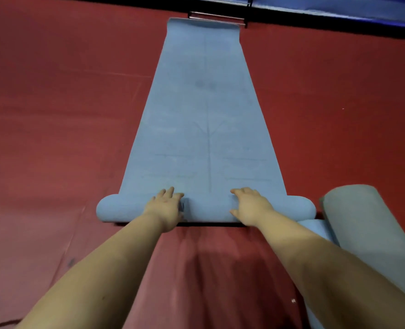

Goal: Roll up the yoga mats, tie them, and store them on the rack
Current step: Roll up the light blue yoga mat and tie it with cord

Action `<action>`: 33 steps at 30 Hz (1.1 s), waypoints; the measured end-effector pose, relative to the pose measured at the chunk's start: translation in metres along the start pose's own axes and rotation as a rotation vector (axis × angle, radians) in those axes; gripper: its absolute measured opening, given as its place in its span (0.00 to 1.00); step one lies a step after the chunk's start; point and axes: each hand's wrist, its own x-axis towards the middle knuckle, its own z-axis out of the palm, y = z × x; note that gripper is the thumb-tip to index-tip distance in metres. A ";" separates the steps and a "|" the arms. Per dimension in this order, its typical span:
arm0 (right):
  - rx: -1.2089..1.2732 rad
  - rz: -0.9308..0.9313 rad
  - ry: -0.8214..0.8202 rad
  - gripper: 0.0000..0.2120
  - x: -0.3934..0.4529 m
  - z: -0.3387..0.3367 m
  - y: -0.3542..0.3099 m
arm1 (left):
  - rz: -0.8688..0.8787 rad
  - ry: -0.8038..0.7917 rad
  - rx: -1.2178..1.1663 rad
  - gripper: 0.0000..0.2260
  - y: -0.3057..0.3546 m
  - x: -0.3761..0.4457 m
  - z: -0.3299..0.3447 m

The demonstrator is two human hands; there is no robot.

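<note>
a long blue yoga mat with faint printed guide lines lies flat on the red floor, its near end wound into a thick roll. a grey-green rolled mat lies just to its right. the left hand and right hand press on the roll, fingers spread, arms outstretched.
</note>
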 end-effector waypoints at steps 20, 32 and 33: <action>-0.271 -0.201 0.215 0.09 -0.005 -0.047 -0.019 | 0.030 0.051 -0.036 0.12 -0.059 -0.014 -0.005; -0.009 -0.281 0.197 0.09 -0.110 0.031 -0.038 | -0.020 0.184 -0.032 0.13 -0.086 -0.133 0.004; 0.011 -0.272 0.177 0.09 -0.116 0.043 -0.034 | -0.020 0.168 -0.043 0.13 -0.084 -0.138 0.017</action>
